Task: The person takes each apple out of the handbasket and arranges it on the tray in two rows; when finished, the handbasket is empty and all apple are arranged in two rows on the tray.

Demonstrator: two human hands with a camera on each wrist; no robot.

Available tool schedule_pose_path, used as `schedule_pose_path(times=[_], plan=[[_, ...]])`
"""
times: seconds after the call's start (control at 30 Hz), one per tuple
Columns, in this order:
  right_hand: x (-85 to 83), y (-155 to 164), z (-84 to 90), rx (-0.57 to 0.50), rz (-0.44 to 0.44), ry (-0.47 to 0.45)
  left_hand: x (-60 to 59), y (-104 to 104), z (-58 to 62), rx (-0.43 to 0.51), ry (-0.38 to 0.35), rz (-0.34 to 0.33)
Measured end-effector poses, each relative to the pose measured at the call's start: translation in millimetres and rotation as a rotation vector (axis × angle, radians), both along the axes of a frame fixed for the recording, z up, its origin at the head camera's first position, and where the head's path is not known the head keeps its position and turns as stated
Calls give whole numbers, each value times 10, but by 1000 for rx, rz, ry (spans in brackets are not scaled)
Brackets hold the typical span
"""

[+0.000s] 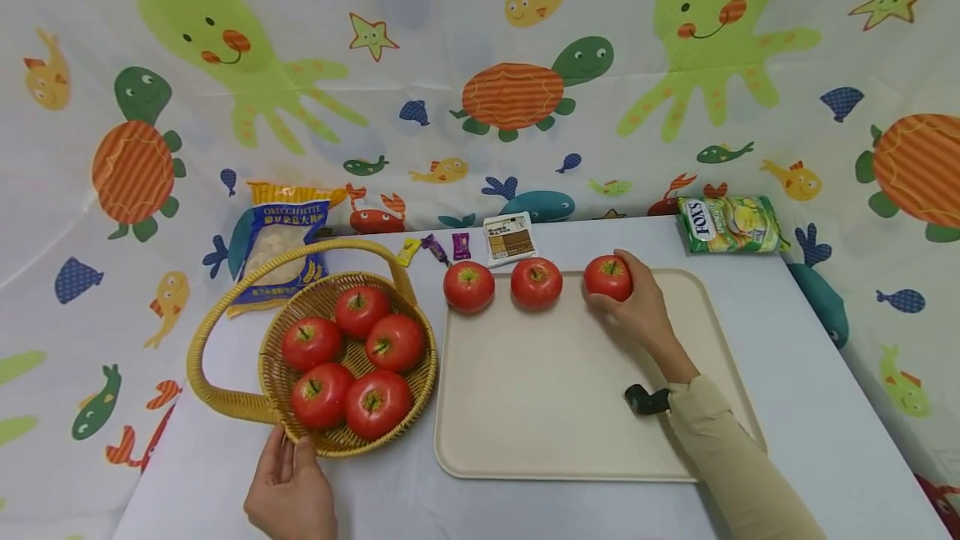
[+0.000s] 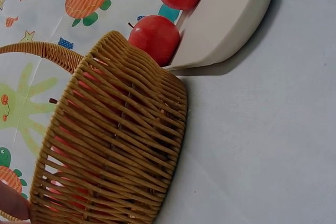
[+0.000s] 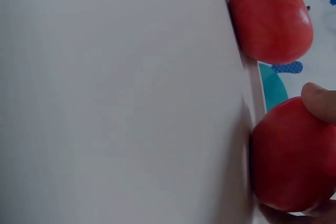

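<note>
At the tray's far edge, my right hand (image 1: 641, 298) grips a red apple (image 1: 609, 277) between thumb and fingers; the right wrist view shows this apple (image 3: 294, 156) low against the rim. Two more apples, one at the far left corner (image 1: 468, 286) and one beside it (image 1: 536, 283), sit along the same edge of the beige tray (image 1: 570, 407). To the left, a woven basket (image 1: 273, 373) with a tall handle contains several red apples (image 1: 378, 404). My left hand (image 1: 292, 486) pinches the basket's near rim; in the left wrist view only a fingertip (image 2: 13, 203) shows there.
A black pipe-shaped object (image 1: 647, 399) lies on the tray by the right sleeve. Behind stand a pasta bag (image 1: 281, 240), small candies (image 1: 435, 248), a white packet (image 1: 510, 237) and a green Foxs bag (image 1: 731, 225). A patterned cloth (image 1: 420, 15) hangs at the back.
</note>
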State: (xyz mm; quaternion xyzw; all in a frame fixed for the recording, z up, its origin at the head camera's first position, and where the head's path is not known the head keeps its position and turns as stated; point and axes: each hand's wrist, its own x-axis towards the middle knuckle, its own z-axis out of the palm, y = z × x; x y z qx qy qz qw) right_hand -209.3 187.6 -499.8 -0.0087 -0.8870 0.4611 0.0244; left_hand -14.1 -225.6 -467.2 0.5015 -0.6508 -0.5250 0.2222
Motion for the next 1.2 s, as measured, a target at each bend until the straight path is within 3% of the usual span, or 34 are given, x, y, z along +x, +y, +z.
schedule_pose_path(times=[0.23, 0.4, 0.53, 0.67, 0.83, 0.93, 1.03, 1.2], plan=[[20, 13, 100, 89, 49, -36, 1, 4, 3, -6, 5, -3], [125, -110, 402, 202, 99, 74, 0, 2, -1, -1, 11, -5], [244, -383, 690, 237, 244, 231, -3, 0, -1, 6, 9, -4], [369, -777, 843, 221, 451, 330, 3, 0, -6, 6, 7, -5], [461, -1349, 814, 216, 748, 410, 5, -4, -6, 1, 15, -4], [473, -1660, 737, 252, 871, 429, 0, -8, -4, -4, 19, -6], [464, -1908, 674, 292, 932, 399, -8, -11, -6, -6, 20, -3], [409, -2232, 567, 425, 956, 325, -1, -6, -11, -6, 26, 3]])
